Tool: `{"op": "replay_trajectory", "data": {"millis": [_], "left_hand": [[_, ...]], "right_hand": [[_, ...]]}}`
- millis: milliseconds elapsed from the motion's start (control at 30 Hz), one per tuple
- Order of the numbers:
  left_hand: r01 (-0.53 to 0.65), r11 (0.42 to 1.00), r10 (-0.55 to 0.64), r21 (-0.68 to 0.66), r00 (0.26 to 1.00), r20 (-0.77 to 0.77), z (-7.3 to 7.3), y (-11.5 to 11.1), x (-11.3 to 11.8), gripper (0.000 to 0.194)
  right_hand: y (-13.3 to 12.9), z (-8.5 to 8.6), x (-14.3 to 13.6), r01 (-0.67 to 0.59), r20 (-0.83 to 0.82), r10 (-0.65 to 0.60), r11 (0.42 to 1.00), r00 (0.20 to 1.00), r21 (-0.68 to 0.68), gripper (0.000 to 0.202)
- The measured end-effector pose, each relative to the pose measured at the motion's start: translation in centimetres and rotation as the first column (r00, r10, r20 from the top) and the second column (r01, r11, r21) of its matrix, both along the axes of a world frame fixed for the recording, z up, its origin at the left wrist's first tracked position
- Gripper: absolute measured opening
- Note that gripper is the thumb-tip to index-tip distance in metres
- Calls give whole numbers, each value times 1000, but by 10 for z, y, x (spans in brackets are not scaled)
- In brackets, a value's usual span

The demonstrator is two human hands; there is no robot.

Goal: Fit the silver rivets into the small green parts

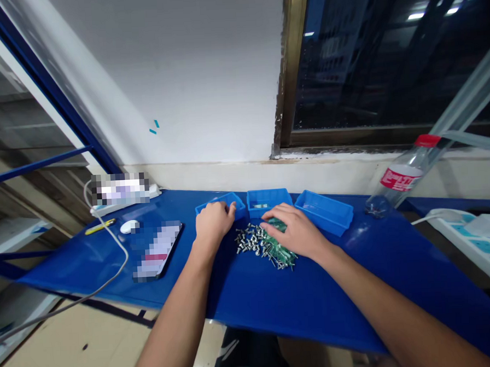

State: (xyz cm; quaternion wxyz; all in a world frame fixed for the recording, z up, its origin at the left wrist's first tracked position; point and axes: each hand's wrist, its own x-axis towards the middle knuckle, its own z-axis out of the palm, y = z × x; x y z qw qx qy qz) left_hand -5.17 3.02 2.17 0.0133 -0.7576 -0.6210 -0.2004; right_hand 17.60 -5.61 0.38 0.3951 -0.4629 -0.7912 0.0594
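Observation:
On the blue table (251,298) lies a pile of silver screws (250,239), with clear greenish pieces (282,250) heaped at its right side. My left hand (214,220) is over the near edge of the left blue bin (240,201), its fingers bent and closed; whatever they hold is hidden. Over the greenish pieces is my right hand (292,229), fingers apart and reaching to the pile's back. The middle blue bin (269,196) has a few small pale pieces in it. Slightly turned, the right blue bin (326,211) stands beyond my right hand.
To the left are a phone (160,252), a white mouse-like object (129,227), a yellow cutter (100,226) and a cable (123,261). A plastic bottle (403,178) stands at the back right, near a white power strip (456,227). The wall borders the table's back.

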Motion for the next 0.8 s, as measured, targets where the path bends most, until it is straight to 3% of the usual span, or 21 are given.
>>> {"op": "replay_trajectory", "data": {"millis": [67, 167, 267, 367, 500, 800], "left_hand": [[48, 993, -53, 108, 998, 44, 1, -3, 3, 47], [218, 937, -250, 273, 964, 90, 0, -6, 12, 36], [405, 864, -456, 299, 882, 122, -4, -10, 23, 32], [530, 802, -583, 276, 795, 169, -8, -15, 33, 30], [581, 773, -632, 256, 741, 228, -10, -21, 42, 29], [556, 799, -602, 230, 737, 308, -8, -23, 43, 31]], "right_hand": [[-4, 0, -3, -77, 141, 78, 997, 987, -10, 18], [-9, -2, -8, -143, 305, 143, 989, 942, -24, 16], [-9, -6, -12, -153, 377, 152, 988, 914, -27, 13], [-8, -9, -15, -123, 410, 117, 992, 904, -11, 13], [-7, -13, -17, -81, 429, 67, 997, 901, 15, 10], [-6, -13, -20, -35, 348, 14, 998, 937, 52, 13]]}}
